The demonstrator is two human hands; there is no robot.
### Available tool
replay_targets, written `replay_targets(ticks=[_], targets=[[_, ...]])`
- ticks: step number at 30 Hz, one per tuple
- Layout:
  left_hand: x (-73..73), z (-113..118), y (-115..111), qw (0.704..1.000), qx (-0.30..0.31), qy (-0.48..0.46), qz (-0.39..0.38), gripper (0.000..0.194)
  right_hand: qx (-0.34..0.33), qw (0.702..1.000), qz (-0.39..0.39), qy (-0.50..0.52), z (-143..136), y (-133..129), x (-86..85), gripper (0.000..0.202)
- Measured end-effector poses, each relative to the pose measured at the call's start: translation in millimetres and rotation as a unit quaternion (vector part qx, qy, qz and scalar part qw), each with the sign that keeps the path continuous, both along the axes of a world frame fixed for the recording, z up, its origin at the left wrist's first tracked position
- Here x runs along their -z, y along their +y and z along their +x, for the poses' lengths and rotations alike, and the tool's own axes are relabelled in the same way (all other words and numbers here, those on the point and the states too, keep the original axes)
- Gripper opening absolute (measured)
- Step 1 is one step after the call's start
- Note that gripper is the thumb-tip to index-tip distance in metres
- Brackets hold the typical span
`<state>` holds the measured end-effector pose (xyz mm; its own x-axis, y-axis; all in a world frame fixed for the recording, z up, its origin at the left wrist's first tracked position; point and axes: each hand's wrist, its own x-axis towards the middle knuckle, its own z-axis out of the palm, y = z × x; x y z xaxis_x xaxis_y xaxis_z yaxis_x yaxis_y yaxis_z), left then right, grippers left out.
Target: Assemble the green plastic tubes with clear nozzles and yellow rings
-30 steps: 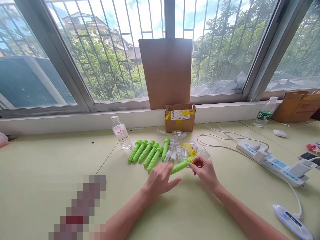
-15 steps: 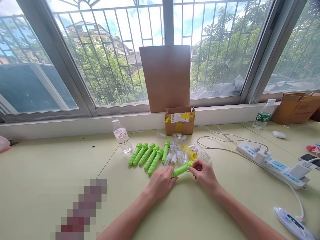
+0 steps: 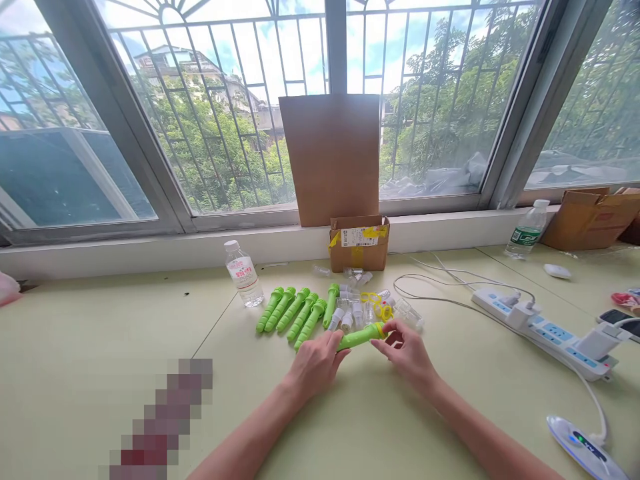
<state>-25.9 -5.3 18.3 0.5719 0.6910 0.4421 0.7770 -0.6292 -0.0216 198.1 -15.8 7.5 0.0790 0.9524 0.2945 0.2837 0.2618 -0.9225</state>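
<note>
In the head view, holding a green tube [image 3: 356,339] at the near middle of the pale green table [image 3: 425,420], laid aslant with its yellow-ringed end to the right and slightly far. Clasping its left end in the left hand [image 3: 315,363], with the fingers folded over it and the thumb on the near side. Pinching the yellow-ringed end between thumb and fingers of the right hand [image 3: 406,347]; cannot tell exactly where each right fingertip meets it.

Just beyond the left hand, lying aslant in a row, five more green tubes [image 3: 293,310], with a sixth green tube [image 3: 331,307] on their right. Scattered beyond the held tube, small clear containers [image 3: 357,313] with white caps, and among them yellow rings [image 3: 380,308]. Farther back, a small cardboard box [image 3: 358,253] with yellow tape, standing before a tall cardboard sheet [image 3: 335,160]. Upright at the far left, a water bottle [image 3: 244,275]; at the far right, a second bottle [image 3: 527,233]. Also on the right, a white power strip [image 3: 547,330].
</note>
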Motion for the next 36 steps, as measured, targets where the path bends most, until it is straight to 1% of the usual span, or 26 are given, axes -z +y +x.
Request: replay_targets(ticks=[4,10,15,18,22,25,32,36], targets=[[0.5,-1.5,1.1,1.000,-0.003,-0.001,-0.001,0.029,-0.006,1.000,0.006,-0.005,-1.3,-2.0,-0.1,0.032],[5.5,-1.7,5.1,1.000,-0.001,-0.010,-0.009,0.031,0.010,1.000,0.010,-0.012,-3.3,-2.0,2.3,0.031],[9.8,-2.1,9.2,0.999,-0.002,-0.034,-0.031,0.032,0.023,1.000,0.018,-0.009,-3.0,0.0,6.1,0.033],[8.5,-1.8,10.1,0.997,-0.008,-0.060,-0.058,0.032,0.018,0.999,0.026,-0.023,-2.2,0.6,6.2,0.032],[3.3,-1.7,11.0,0.989,-0.013,-0.095,-0.110,0.030,0.004,0.998,0.044,-0.048,-2.6,1.8,7.8,0.030],[0.5,-2.0,12.1,0.985,-0.008,-0.107,-0.135,0.029,0.013,0.997,0.048,-0.063,-4.0,3.3,10.5,0.026],[-2.0,-2.6,12.0,0.980,0.007,-0.116,-0.163,0.028,0.037,0.994,0.080,-0.060,-5.3,2.2,8.4,0.025],[2.0,-2.2,12.7,0.980,0.001,-0.113,-0.163,0.033,0.038,0.993,0.095,-0.061,-4.8,1.9,6.9,0.024]])
